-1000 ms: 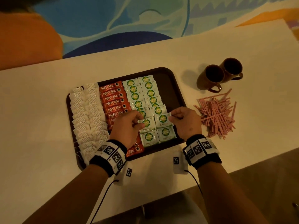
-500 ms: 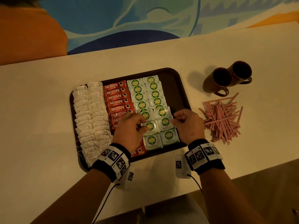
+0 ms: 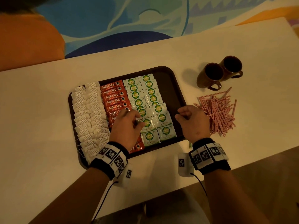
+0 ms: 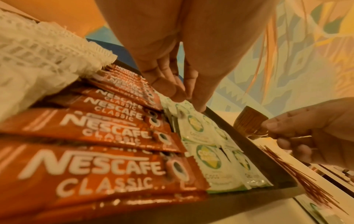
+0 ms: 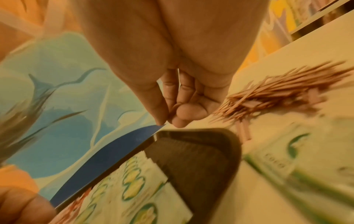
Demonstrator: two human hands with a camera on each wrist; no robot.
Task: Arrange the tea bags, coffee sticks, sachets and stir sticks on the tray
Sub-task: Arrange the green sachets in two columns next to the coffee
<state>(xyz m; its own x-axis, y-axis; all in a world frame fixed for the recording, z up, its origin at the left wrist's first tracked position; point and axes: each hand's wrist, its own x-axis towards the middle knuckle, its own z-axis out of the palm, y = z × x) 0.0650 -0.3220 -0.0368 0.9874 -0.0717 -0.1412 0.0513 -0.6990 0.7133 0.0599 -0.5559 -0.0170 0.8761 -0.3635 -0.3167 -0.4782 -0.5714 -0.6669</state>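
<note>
On the brown tray [image 3: 171, 88], a rounded-corner rectangle with a raised rim, three bands lie side by side: white, crinkled tea bags [image 3: 90, 117] along its left edge, glossy red coffee sticks [image 3: 114, 97] next, then two columns of square white-and-green sachets [image 3: 150, 101], overlapping like shingles. The strip of tray to the right of the sachets is bare.

The left hand [image 3: 127, 126] hovers over the near ends of the coffee sticks and hides several of them; its fingertips [image 4: 177, 94] reach down to the seam between sticks and sachets, loosely bent, and no view shows anything pinched in them. The right hand [image 3: 192, 122] is over the tray's right rim, fingers curled inward with the thumb against them; whether they hold anything cannot be told, as the right wrist view is blurred.

Right of the tray, a loose heap of thin pink stir sticks [image 3: 218, 110] lies on the pale table [image 3: 40, 110], partly covered by the right hand. Beyond the heap stand two dark brown mugs [image 3: 218, 73], touching each other. One stray sachet [image 5: 298, 165] lies on the table beside the tray's near right corner, smeared in the wrist view.
</note>
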